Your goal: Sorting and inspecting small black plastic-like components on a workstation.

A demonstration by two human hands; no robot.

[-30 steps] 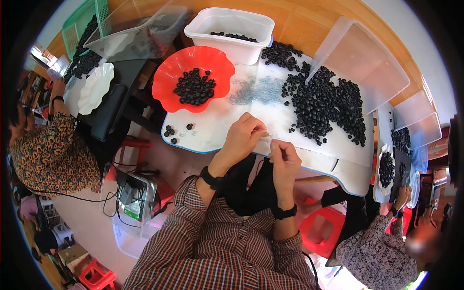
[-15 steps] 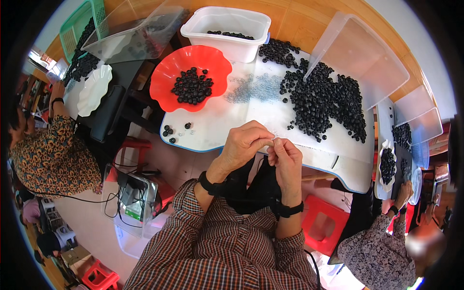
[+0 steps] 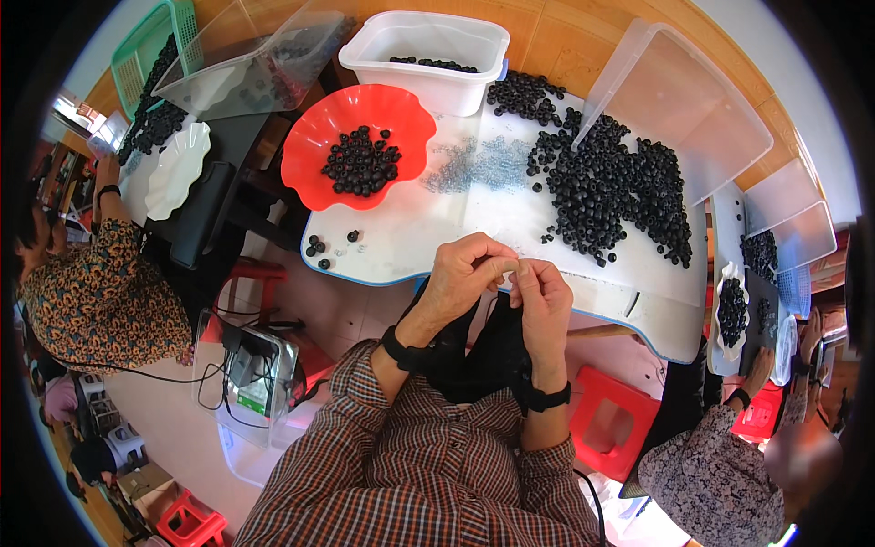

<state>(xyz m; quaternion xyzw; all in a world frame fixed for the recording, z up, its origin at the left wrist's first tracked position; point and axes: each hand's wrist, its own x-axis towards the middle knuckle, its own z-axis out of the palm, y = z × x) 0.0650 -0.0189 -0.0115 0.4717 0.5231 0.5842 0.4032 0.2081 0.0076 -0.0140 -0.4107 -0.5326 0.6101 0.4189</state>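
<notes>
My left hand [image 3: 463, 275] and my right hand [image 3: 543, 296] meet just in front of the table's near edge, fingertips pinched together. Whatever sits between them is too small to make out. Beyond them on the white table [image 3: 410, 239] lies a patch of small clear pieces [image 3: 488, 166]. To its right spreads a big heap of small round black parts [image 3: 602, 196]. A red scalloped bowl [image 3: 305, 137] at the left holds more black parts [image 3: 362, 162]. Several black parts [image 3: 319, 246] and a few clear pieces lie near the table's left corner.
A white tub [image 3: 424, 88] with black parts stands at the back. A clear bin [image 3: 684, 109] lies tipped behind the heap. Co-workers sit at left [image 3: 100, 301] and right [image 3: 711, 474]. Red stools [image 3: 612, 424] stand below; a clear box with cables [image 3: 246, 383] is at lower left.
My hands stay nearly in place, with the fingertips shifting slightly against each other. At the right, the co-worker's arm has moved a little. The table's contents look the same.
</notes>
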